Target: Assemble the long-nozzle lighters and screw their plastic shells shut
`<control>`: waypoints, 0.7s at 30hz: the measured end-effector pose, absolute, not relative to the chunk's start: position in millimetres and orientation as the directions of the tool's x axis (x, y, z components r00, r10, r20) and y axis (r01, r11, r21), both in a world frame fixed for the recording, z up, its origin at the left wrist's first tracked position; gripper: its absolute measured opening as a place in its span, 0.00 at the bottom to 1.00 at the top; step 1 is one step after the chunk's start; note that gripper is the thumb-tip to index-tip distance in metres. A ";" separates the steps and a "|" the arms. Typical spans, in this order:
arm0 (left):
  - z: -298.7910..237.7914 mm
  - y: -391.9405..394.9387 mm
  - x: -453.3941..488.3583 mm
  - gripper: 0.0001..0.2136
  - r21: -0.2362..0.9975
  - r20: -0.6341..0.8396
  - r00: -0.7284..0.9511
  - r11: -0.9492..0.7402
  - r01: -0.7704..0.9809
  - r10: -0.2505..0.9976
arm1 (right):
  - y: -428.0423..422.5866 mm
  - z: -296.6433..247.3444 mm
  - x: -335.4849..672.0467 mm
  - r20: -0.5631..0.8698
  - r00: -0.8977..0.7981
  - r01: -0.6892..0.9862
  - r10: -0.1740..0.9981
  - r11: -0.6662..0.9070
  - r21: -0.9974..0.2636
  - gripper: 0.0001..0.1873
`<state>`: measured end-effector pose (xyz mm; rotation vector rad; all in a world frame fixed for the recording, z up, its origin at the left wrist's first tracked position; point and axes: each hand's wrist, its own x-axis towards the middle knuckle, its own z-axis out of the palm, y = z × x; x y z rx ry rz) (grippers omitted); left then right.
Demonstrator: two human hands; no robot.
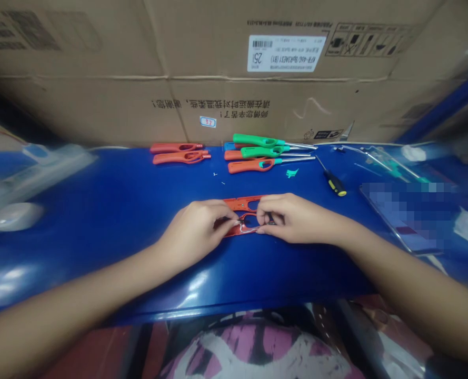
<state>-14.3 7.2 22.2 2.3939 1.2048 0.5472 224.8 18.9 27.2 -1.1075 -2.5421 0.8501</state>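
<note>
Two orange casing halves of a long-necked lighter lie opened on the blue table, one half (237, 203) behind the other half (231, 232). My left hand (200, 225) is closed, pinching a small black part with thumb and forefinger over the front half. From there a thin white wire (249, 230) runs across that half towards the right. My right hand (292, 217) is closed too, with bent fingers at the right end of the casing. Something dark shows among its fingers, but I cannot make out its kind.
Several orange and green lighters (261, 152) lie behind my hands, with two orange lighter bodies (178, 157) left of them. A screwdriver (334, 181), a green scrap (292, 173) and a phone-like slab (403, 218) are to the right. Cardboard (202, 47) walls the back.
</note>
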 end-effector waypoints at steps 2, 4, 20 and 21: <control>21.7 6.9 -14.6 0.07 0.484 0.159 0.560 -0.558 0.674 0.813 | 18.9 27.8 224.8 -0.009 -0.692 0.579 0.722 0.547 -0.605 0.03; 20.9 6.5 -15.0 0.07 0.423 0.169 0.580 -0.590 0.688 0.797 | 18.9 28.3 224.9 -0.003 -0.695 0.571 0.719 0.550 -0.610 0.03; 26.6 -4.4 -14.3 0.09 -0.061 0.150 0.736 -0.737 0.674 0.660 | 19.5 27.9 225.7 0.007 -0.690 0.566 0.724 0.546 -0.617 0.05; 28.0 -5.3 -13.6 0.09 -0.057 0.137 0.732 -0.733 0.678 0.667 | 19.6 27.9 225.4 0.008 -0.689 0.567 0.725 0.546 -0.616 0.05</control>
